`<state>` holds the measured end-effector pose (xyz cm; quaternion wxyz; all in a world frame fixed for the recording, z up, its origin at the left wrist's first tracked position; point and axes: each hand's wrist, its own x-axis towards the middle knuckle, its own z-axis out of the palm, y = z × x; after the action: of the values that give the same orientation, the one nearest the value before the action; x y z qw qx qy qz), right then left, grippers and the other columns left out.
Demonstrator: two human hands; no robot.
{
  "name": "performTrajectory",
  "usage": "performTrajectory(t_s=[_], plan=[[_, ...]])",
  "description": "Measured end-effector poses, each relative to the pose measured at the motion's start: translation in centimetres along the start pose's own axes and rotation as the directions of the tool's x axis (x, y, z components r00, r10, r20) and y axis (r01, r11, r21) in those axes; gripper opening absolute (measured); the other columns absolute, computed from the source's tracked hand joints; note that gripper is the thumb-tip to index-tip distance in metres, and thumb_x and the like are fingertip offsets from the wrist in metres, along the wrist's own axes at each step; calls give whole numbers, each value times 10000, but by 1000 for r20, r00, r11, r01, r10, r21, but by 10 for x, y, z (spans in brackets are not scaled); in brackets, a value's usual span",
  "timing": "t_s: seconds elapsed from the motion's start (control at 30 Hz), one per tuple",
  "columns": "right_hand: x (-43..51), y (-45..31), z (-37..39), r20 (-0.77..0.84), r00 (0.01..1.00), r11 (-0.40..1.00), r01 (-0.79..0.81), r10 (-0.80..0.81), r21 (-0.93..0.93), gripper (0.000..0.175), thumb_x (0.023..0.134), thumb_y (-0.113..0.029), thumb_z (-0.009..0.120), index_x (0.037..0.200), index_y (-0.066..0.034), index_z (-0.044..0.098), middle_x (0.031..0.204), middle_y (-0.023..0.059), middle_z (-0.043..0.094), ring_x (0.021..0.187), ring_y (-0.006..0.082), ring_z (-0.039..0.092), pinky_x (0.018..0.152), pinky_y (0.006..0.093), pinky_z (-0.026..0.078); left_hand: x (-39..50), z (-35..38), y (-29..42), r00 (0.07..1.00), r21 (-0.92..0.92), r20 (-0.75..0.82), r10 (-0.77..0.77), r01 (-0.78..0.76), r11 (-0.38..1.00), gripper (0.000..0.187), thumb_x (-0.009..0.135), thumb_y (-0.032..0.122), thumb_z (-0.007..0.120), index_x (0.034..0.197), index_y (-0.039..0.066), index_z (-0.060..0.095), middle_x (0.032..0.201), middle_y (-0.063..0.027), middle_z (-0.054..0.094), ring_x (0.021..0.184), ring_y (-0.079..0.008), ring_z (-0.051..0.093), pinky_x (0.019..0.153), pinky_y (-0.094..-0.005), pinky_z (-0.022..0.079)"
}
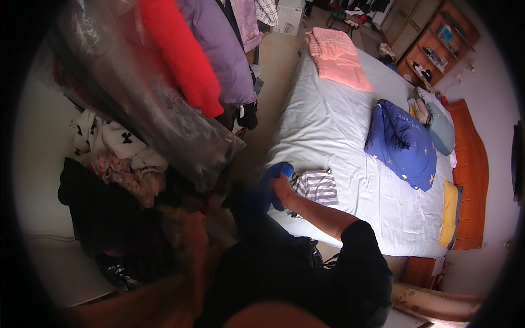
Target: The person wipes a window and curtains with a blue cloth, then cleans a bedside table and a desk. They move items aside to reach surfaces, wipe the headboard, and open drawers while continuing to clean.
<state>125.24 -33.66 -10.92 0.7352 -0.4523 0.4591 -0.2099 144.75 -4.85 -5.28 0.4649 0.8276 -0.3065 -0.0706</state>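
Note:
My right hand (pixel 282 190) is closed on a blue cloth item (pixel 266 180) at the near edge of the bed, beside a folded grey-and-white striped garment (pixel 316 186). My left hand (pixel 196 221) hangs lower left in shadow, close to a dark heap of clothes (pixel 119 213); it is blurred, and whether it holds anything cannot be told. The lower part of the blue item is lost in shadow above my dark clothing.
Hanging coats, one red (pixel 184 61) and one purple (pixel 221 49), and a clear plastic cover (pixel 164 119) fill the upper left. The bed (pixel 311 135) bears a folded pink blanket (pixel 338 57) and a bundled blue quilt (pixel 404 143). A wooden headboard (pixel 469 176) stands at right.

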Motion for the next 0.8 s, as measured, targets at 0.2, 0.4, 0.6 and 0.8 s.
performTrajectory(t_s=[0.2,0.4,0.6,0.8], plan=[[42,-16,1,28,999,987,11,-16,162,177,820,-73,563,988,-28,599,834,114,619,757,243,646,585,404,517,99,51,86,942,-279,279,-189,267,922,254,983,197,515,828,45,645,783,-72,643,712,-171,575,704,-328,465],[107,-19,-29,-13,978,954,200,-208,-222,166,841,-157,646,972,-64,690,906,135,700,819,263,693,681,394,537,209,190,181,789,-368,568,234,-11,930,224,984,197,544,868,16,605,732,-116,595,664,-153,542,631,-343,454],[205,-53,-75,-135,989,951,7,-51,-308,158,905,-123,579,967,-64,712,924,109,717,856,229,696,758,360,536,312,315,217,608,-452,675,418,-107,885,244,963,177,599,820,-18,626,655,-45,559,644,-77,509,605,-265,415],[234,-156,-106,-217,975,967,103,-52,234,263,857,-16,540,1090,18,657,925,136,696,749,247,700,639,373,593,423,398,226,685,-475,617,387,-69,878,266,959,191,583,790,-10,627,657,-75,589,635,-133,545,618,-306,437]])
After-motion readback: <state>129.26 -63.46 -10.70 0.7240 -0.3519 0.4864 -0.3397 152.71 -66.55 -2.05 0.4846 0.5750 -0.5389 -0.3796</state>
